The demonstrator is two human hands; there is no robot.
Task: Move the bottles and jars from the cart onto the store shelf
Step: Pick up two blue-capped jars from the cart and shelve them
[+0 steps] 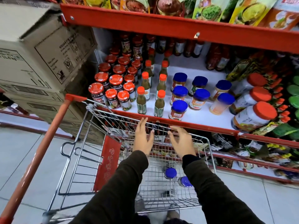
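- My left hand and right hand hang over the cart, fingers spread, holding nothing.
- Two blue-lidded jars lie at the cart bottom, under my right forearm, close together.
- Next step, as I judge it: reach down, one jar per hand, and grip each by the body, below the lid.
- Set them upright on the shelf, in the bare space beside the blue-lid rows.

Shiny wire-metal cart – glossy blue plastic lids; matt brown cardboard boxes far left, red painted shelf edge, smooth tiled floor.
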